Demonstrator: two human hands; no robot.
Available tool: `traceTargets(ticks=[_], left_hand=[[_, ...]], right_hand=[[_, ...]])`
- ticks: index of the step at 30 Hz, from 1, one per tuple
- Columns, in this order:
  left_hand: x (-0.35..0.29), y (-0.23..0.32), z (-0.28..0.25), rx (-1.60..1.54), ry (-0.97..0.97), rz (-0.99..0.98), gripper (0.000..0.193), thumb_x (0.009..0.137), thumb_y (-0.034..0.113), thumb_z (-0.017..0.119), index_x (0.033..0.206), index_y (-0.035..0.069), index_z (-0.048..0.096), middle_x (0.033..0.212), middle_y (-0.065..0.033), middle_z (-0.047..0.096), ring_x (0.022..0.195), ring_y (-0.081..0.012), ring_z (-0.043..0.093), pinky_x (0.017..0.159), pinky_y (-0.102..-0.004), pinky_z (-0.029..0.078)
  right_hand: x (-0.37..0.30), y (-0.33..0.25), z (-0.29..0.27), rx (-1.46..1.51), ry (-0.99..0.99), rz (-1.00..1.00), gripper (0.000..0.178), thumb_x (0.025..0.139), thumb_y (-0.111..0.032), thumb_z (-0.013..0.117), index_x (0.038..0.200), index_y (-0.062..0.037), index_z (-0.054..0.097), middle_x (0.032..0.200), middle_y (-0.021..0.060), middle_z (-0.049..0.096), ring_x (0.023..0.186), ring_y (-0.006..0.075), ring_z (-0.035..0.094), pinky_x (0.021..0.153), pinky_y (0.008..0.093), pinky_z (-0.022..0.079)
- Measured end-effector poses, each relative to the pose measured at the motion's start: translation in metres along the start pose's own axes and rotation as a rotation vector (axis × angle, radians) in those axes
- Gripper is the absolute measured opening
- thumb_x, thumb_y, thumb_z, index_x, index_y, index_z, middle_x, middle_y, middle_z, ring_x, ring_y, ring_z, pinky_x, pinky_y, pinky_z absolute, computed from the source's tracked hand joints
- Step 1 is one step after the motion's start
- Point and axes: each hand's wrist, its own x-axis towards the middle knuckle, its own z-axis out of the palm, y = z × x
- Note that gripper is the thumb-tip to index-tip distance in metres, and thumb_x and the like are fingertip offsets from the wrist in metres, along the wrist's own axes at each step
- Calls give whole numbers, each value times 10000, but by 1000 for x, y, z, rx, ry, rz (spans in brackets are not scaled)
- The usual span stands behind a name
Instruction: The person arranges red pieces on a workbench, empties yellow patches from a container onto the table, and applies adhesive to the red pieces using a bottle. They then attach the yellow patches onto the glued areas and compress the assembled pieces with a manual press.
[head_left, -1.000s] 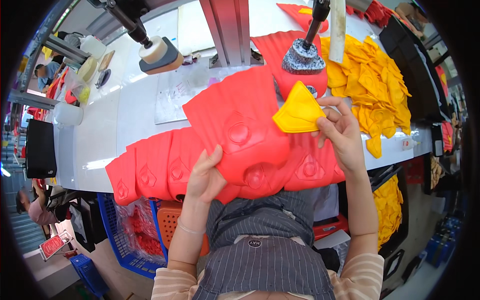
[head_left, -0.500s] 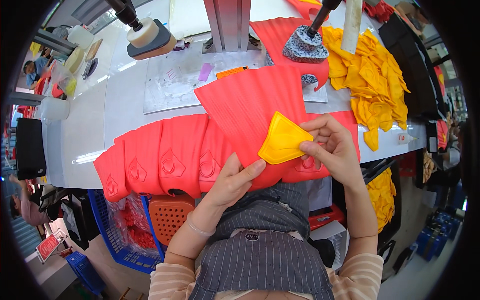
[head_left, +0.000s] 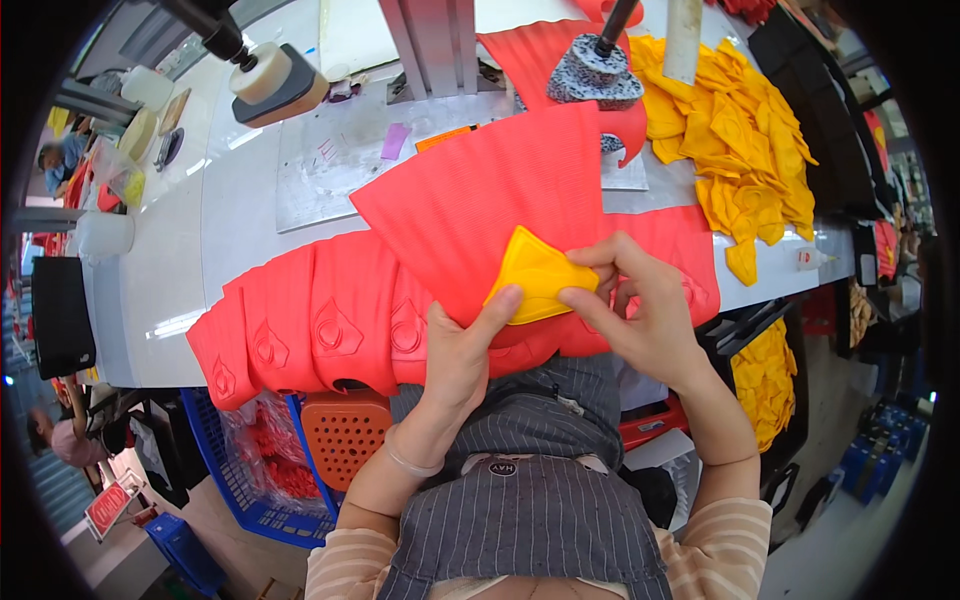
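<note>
My right hand [head_left: 645,315] pinches the right corner of a yellow kite-shaped patch [head_left: 537,280] with a raised rim, between thumb and fingers. The patch lies over the lower, narrow end of a red fan-shaped ribbed piece [head_left: 500,190]. My left hand [head_left: 462,350] is closed on the red piece's lower left edge; its thumb presses the patch's lower left corner, and its other fingers are mostly hidden. Beneath lies an overlapping row of similar red pieces [head_left: 290,300], several showing a kite-shaped outline with a ring.
A heap of yellow patches [head_left: 755,150] covers the table's right side. Above the table hang a dark padded head [head_left: 280,85] and a speckled block [head_left: 595,75], either side of a metal post [head_left: 432,50]. A blue basket [head_left: 250,500] and red-brown perforated stool [head_left: 345,435] stand below the edge.
The patch has shifted slightly left and down on the red piece. My left thumb has moved up onto its corner, and my right hand has come left with it. The whole view has shifted slightly.
</note>
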Motion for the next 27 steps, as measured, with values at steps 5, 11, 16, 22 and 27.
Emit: traceTargets(ticks=[5, 11, 16, 22, 27], left_hand=[[2, 3, -3, -30, 8, 70, 389, 833, 41, 649, 1197, 6, 517, 1131, -87, 608, 1044, -156, 579, 934, -309, 434], [-1, -2, -11, -93, -69, 44, 450, 833, 18, 635, 1248, 8, 462, 1199, -99, 560, 1093, -189, 549, 970, -336, 403], [5, -10, -4, 79, -6, 154, 436, 837, 23, 636, 1238, 7, 467, 1193, -99, 561, 1084, -177, 549, 968, -329, 402], [11, -3, 1, -11, -57, 29, 385, 853, 43, 626, 1214, 8, 493, 1179, -96, 574, 1071, -178, 559, 962, -323, 412], [3, -13, -4, 11, -39, 51, 376, 855, 53, 628, 1206, 12, 502, 1164, -91, 586, 1060, -179, 566, 956, -328, 420]], right_hand=[[-3, 19, -3, -179, 179, -11, 490, 723, -104, 777, 1124, -11, 509, 789, 11, 537, 707, 56, 504, 628, 198, 413], [1, 18, -5, 720, -199, 184, 524, 728, -92, 773, 1177, 13, 523, 1073, 65, 622, 1000, 130, 576, 873, 278, 455], [3, 31, 2, 740, -137, 85, 408, 770, -78, 735, 1127, 26, 567, 1088, 65, 631, 1013, 122, 577, 884, 282, 463], [2, 36, 4, 767, -89, 83, 398, 768, -63, 733, 1120, 22, 568, 1066, 57, 638, 993, 111, 584, 870, 283, 472], [-2, 33, 4, 746, -123, 75, 437, 738, -57, 758, 1125, 11, 567, 1064, 51, 639, 991, 114, 587, 873, 283, 473]])
